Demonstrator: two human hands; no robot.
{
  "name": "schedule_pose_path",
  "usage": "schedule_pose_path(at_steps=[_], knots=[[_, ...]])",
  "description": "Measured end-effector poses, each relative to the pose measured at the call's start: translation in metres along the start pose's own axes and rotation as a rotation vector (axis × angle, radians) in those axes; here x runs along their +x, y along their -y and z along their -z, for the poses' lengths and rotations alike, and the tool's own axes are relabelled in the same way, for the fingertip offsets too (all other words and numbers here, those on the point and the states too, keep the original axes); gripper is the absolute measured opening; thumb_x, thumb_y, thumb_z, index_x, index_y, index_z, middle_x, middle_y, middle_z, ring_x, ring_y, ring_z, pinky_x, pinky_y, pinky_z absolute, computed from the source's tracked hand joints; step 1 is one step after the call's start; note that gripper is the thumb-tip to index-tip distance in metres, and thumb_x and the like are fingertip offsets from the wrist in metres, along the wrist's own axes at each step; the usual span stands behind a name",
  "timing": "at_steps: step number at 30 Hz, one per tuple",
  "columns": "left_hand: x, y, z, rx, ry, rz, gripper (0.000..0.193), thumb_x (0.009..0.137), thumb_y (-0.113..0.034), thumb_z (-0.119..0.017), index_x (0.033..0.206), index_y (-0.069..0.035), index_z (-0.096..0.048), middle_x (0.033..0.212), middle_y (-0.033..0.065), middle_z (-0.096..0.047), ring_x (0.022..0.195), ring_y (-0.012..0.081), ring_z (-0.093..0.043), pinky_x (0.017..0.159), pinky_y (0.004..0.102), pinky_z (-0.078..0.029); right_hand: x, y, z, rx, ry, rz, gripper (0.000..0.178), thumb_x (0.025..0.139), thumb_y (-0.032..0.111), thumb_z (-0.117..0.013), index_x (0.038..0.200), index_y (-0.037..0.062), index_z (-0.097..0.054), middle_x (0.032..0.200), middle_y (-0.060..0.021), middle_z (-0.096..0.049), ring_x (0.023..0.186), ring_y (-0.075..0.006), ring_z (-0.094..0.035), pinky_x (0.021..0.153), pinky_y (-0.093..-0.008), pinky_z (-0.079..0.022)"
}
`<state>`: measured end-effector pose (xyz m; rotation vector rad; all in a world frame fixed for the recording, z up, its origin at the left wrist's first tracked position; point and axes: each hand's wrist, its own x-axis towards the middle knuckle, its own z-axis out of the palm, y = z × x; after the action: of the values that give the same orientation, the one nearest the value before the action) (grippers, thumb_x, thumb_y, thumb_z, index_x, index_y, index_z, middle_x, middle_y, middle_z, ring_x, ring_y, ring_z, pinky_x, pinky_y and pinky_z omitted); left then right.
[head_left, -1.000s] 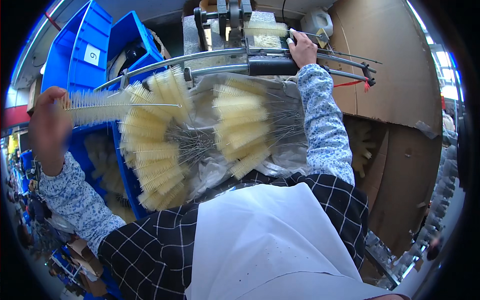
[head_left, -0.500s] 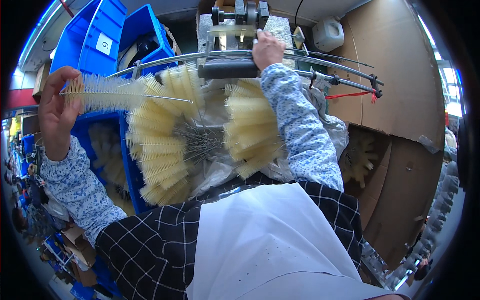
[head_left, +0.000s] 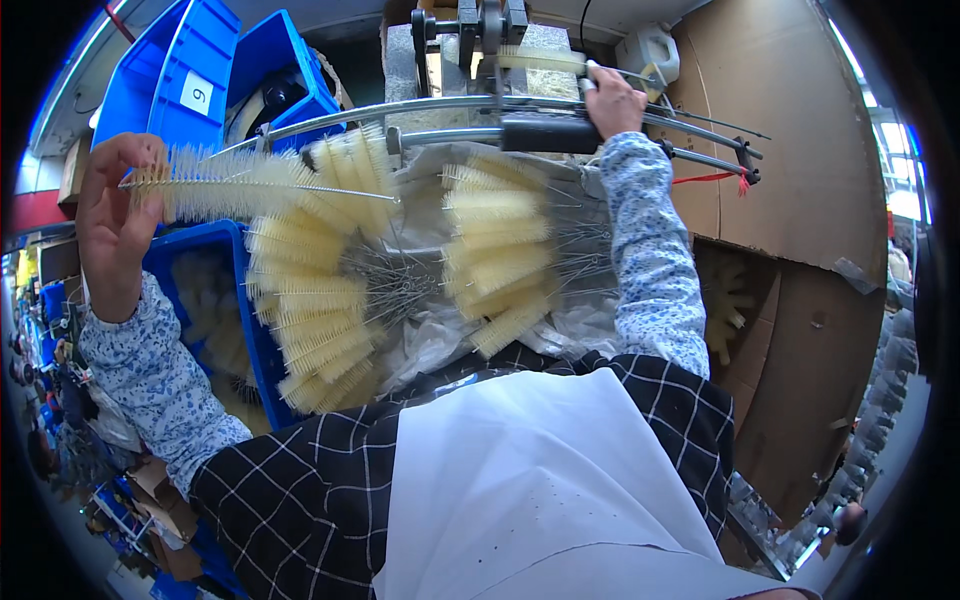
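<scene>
My left hand (head_left: 122, 215), raised at the left, pinches the bristle end of a pale bottle brush (head_left: 235, 188). Its bare wire stem points right and ends in a small loop. My right hand (head_left: 615, 103) is closed at the right end of a sliding carriage with a black roller (head_left: 550, 133) on two metal rails. Just beyond its fingertips, another brush (head_left: 540, 60) lies across the machine; the exact grip is partly hidden. Below the rails, two fanned piles of brushes, a left pile (head_left: 315, 290) and a right pile (head_left: 500, 240), lie on white plastic sheeting.
Blue bins (head_left: 205, 80) stand at the far left. A nearer blue bin (head_left: 245, 310) holds more brushes. Black clamp parts (head_left: 470, 30) rise at the back of the machine. Cardboard (head_left: 780, 130) walls the right side, near a white jug (head_left: 650, 50) and a red tie (head_left: 742, 185).
My right hand and the carriage with the black roller have slid right along the rails. The left hand holds its brush in nearly the same place.
</scene>
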<state>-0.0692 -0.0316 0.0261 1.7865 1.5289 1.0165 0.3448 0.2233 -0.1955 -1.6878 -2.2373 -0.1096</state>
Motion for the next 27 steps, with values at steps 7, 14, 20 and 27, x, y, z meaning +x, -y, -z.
schedule_pose_path(at_steps=[7, 14, 20, 27], knots=[[0.028, 0.002, -0.036, -0.148, 0.003, -0.064, 0.030, 0.077, -0.009, -0.050, 0.106, -0.004, -0.042, 0.097, 0.0050, -0.046, 0.083, 0.0099, -0.048, 0.073, 0.0242, -0.041, 0.035, -0.062, 0.016, -0.024, 0.018, -0.057, 0.027, 0.083, 0.034, -0.048, 0.102, 0.0205, -0.061, 0.103, -0.0076, -0.059, 0.095, -0.0273, -0.055, 0.085, -0.0381, -0.040], [0.065, 0.017, -0.082, -0.279, 0.143, 0.024, 0.031, 0.079, -0.014, -0.052, 0.108, -0.004, -0.043, 0.095, 0.0043, -0.048, 0.082, 0.0095, -0.052, 0.074, 0.0235, -0.043, 0.023, -0.094, 0.060, 0.301, 0.387, 0.012, 0.026, 0.085, 0.022, -0.050, 0.107, 0.0130, -0.057, 0.095, -0.0098, -0.061, 0.086, -0.0240, -0.059, 0.076, -0.0329, -0.045], [0.099, 0.013, -0.141, -0.435, 0.207, -0.039, 0.025, 0.083, -0.014, -0.050, 0.104, -0.003, -0.044, 0.089, 0.0032, -0.047, 0.073, 0.0088, -0.055, 0.072, 0.0230, -0.046, -0.019, -0.027, 0.123, 0.762, 0.762, 0.172, 0.036, 0.087, 0.024, -0.050, 0.117, 0.0043, -0.049, 0.107, -0.0095, -0.055, 0.095, -0.0191, -0.054, 0.083, -0.0296, -0.044], [0.110, -0.012, -0.171, -0.389, 0.194, -0.058, 0.027, 0.079, -0.009, -0.055, 0.103, -0.002, -0.044, 0.088, 0.0035, -0.046, 0.070, 0.0076, -0.054, 0.061, 0.0182, -0.044, -0.076, 0.133, 0.103, 1.614, 0.512, 0.160, 0.028, 0.089, 0.019, -0.047, 0.112, 0.0046, -0.045, 0.096, -0.0045, -0.056, 0.090, -0.0108, -0.053, 0.076, -0.0239, -0.045]])
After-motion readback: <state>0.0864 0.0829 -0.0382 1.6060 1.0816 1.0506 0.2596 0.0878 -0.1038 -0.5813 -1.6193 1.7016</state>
